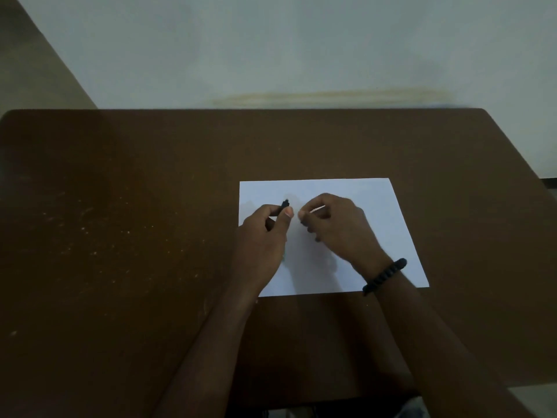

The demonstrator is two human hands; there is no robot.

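A white sheet of paper [376, 212] lies flat on the brown table [120, 221], right of centre. Both my hands hover over its left half. My left hand [262, 236] pinches a small dark object [285, 204], perhaps a pen cap, between thumb and forefinger. My right hand [334, 224] has its fingers curled around a thin pale stick-like thing [316, 210], likely a pen body, whose tip points toward the left hand. A small gap separates the two items. A dark beaded bracelet [384, 276] circles my right wrist.
The table's far edge [271, 110] meets a pale wall [301, 49]. Its near edge is at the bottom of the view. The left half of the tabletop shows only pale specks and scuffs. The scene is dim.
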